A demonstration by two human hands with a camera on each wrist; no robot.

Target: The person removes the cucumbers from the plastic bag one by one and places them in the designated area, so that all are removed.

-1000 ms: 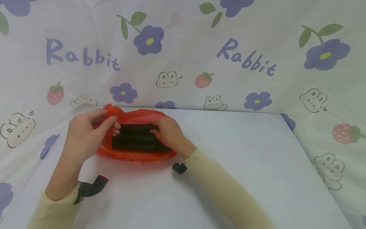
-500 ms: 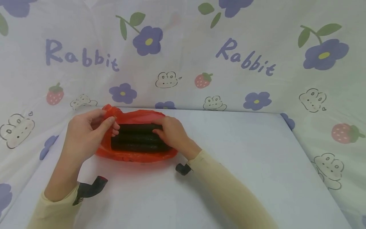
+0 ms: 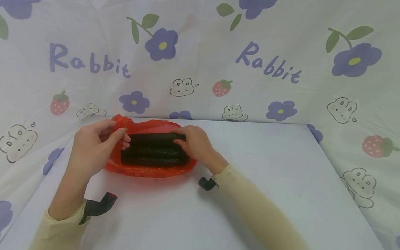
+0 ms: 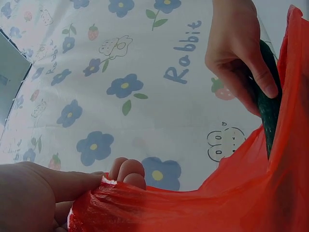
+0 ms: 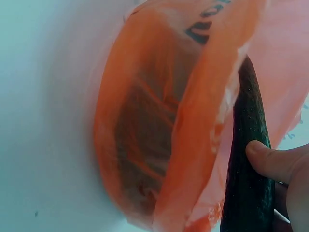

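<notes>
A red plastic bag (image 3: 147, 172) lies on the white table with its mouth spread. Inside, dark green cucumbers (image 3: 150, 161) lie side by side. With its thumb and fingers, my left hand (image 3: 93, 147) pinches the gathered left part of the bag. My right hand (image 3: 200, 146) grips the right part of the farthest cucumber (image 3: 153, 139). In the right wrist view the thumb presses on this bumpy cucumber (image 5: 248, 188), which rises past the bag's edge. The left wrist view shows it leaning out of the bag (image 4: 231, 208), its lower part hidden by red plastic.
The white tabletop (image 3: 268, 173) extends to the right and in front of the bag. Behind it hangs a white cloth (image 3: 200, 62) printed with flowers, rabbits and strawberries. Dark pieces at the left sleeve (image 3: 100, 205) and right sleeve (image 3: 207, 184) jut over the table.
My right hand has moved a little to the right, and the farthest cucumber has shifted right with it. My left hand keeps its pinch on the bag in the same spot.
</notes>
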